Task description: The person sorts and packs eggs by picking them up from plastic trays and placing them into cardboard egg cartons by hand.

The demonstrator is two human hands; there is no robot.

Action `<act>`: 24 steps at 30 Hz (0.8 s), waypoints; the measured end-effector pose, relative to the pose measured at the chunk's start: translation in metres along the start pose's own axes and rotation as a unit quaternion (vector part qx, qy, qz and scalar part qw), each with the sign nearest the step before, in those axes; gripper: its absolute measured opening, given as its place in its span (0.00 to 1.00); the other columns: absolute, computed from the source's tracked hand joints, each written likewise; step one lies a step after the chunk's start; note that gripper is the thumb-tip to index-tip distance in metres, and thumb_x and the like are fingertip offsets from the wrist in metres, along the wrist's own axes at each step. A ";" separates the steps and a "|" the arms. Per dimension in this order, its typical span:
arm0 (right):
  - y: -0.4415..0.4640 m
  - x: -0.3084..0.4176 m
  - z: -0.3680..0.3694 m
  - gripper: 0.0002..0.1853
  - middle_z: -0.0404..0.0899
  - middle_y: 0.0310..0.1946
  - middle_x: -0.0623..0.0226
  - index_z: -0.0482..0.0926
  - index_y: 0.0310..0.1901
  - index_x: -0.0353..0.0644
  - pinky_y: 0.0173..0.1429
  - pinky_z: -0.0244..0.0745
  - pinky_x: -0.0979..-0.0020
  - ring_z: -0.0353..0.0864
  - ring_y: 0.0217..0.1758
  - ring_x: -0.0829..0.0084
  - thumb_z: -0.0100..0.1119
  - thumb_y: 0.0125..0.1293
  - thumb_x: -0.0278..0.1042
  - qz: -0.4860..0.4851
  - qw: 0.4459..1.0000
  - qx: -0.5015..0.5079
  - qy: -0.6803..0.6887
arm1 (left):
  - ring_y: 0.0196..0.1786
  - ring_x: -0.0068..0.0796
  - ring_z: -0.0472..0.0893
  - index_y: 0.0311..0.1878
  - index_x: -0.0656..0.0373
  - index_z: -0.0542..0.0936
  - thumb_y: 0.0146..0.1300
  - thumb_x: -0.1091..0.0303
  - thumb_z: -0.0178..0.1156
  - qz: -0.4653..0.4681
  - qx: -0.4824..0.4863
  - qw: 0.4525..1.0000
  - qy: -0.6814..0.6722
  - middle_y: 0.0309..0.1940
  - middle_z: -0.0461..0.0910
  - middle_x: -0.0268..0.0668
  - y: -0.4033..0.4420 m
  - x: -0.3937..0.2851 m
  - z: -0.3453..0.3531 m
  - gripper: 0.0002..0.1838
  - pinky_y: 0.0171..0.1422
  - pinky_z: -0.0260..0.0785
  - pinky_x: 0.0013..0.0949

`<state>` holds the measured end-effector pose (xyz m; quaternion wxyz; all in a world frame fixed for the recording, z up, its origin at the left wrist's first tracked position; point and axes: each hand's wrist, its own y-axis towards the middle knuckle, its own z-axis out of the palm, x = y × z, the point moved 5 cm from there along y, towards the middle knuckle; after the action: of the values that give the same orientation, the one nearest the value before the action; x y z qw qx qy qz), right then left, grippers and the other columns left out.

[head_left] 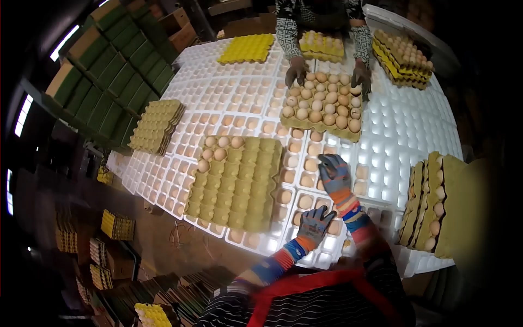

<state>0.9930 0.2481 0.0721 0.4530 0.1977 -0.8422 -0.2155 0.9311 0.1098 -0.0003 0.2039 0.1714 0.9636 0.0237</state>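
Note:
My left hand (pixel 315 224), in a grey and orange work glove, hovers low over white foam trays (pixel 287 224) with eggs in their square cells. Its fingers are spread, and I see nothing in them. Further forward, my right hand (pixel 335 173) reaches over the same trays with its fingers apart, beside an egg (pixel 311 165); whether it touches one is unclear. Left of my hands lies a pulp egg tray (pixel 234 185), with several eggs (pixel 223 141) in its far left corner. Ahead sits a full tray of brown eggs (pixel 321 103).
Across the table, a co-worker's gloved hands (pixel 296 72) touch the full tray. Pulp trays (pixel 156 126) are stacked at left, tilted egg-filled trays (pixel 430 210) stand at right. Yellow trays (pixel 246 48) lie at the far side. Green cartons (pixel 109 82) are piled beyond the left edge.

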 end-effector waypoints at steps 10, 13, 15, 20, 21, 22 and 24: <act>0.084 0.108 0.246 0.15 0.76 0.42 0.65 0.73 0.48 0.49 0.50 0.67 0.60 0.74 0.48 0.63 0.51 0.58 0.34 -0.156 0.904 0.306 -0.256 | 0.51 0.49 0.75 0.51 0.60 0.77 0.51 0.72 0.62 0.025 -0.243 0.959 -0.145 0.49 0.76 0.45 -0.077 0.090 -0.209 0.21 0.54 0.69 0.44; 0.084 0.123 0.217 0.15 0.75 0.40 0.64 0.74 0.48 0.48 0.49 0.69 0.62 0.74 0.47 0.62 0.53 0.58 0.36 -0.237 0.930 0.224 -0.169 | 0.55 0.50 0.72 0.56 0.54 0.76 0.48 0.73 0.61 -0.188 -0.264 0.946 -0.025 0.54 0.73 0.47 -0.092 0.205 -0.241 0.27 0.57 0.66 0.46; 0.098 0.118 0.201 0.21 0.76 0.45 0.58 0.74 0.51 0.44 0.52 0.72 0.63 0.77 0.48 0.60 0.59 0.55 0.42 -0.082 0.970 0.222 -0.060 | 0.54 0.53 0.73 0.60 0.53 0.72 0.48 0.75 0.61 -0.194 -0.220 0.956 0.019 0.57 0.69 0.50 -0.068 0.239 -0.256 0.31 0.58 0.67 0.45; 0.182 -0.030 0.251 0.28 0.80 0.40 0.54 0.75 0.51 0.41 0.48 0.75 0.64 0.81 0.43 0.60 0.65 0.49 0.47 0.235 0.960 0.077 0.130 | 0.47 0.46 0.75 0.52 0.50 0.74 0.48 0.68 0.60 -0.129 -0.052 0.988 0.065 0.49 0.73 0.40 -0.040 0.302 -0.236 0.24 0.49 0.68 0.46; 0.197 -0.023 0.242 0.26 0.82 0.35 0.55 0.77 0.48 0.41 0.44 0.76 0.64 0.82 0.38 0.60 0.66 0.48 0.46 0.189 0.976 0.049 0.099 | 0.49 0.43 0.75 0.51 0.49 0.74 0.49 0.67 0.58 -0.134 -0.044 0.990 0.027 0.50 0.73 0.39 -0.042 0.303 -0.242 0.22 0.49 0.66 0.46; 0.205 -0.033 0.249 0.24 0.81 0.31 0.57 0.77 0.46 0.40 0.39 0.76 0.64 0.81 0.33 0.61 0.66 0.49 0.44 0.268 0.951 0.048 0.146 | 0.46 0.43 0.76 0.47 0.51 0.76 0.50 0.67 0.58 -0.093 -0.059 0.994 0.004 0.45 0.75 0.37 -0.042 0.291 -0.259 0.18 0.48 0.67 0.43; 0.225 -0.070 0.270 0.16 0.78 0.22 0.62 0.78 0.37 0.39 0.22 0.71 0.67 0.76 0.18 0.69 0.65 0.52 0.41 0.334 0.918 0.039 0.211 | 0.41 0.47 0.76 0.44 0.52 0.77 0.45 0.70 0.65 -0.046 -0.130 0.990 -0.004 0.40 0.77 0.40 -0.046 0.296 -0.258 0.19 0.46 0.71 0.43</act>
<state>0.7690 0.5210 0.0123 0.6575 -0.0362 -0.7520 0.0279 0.5588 0.1737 0.1163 0.2294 0.0985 0.9583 0.1389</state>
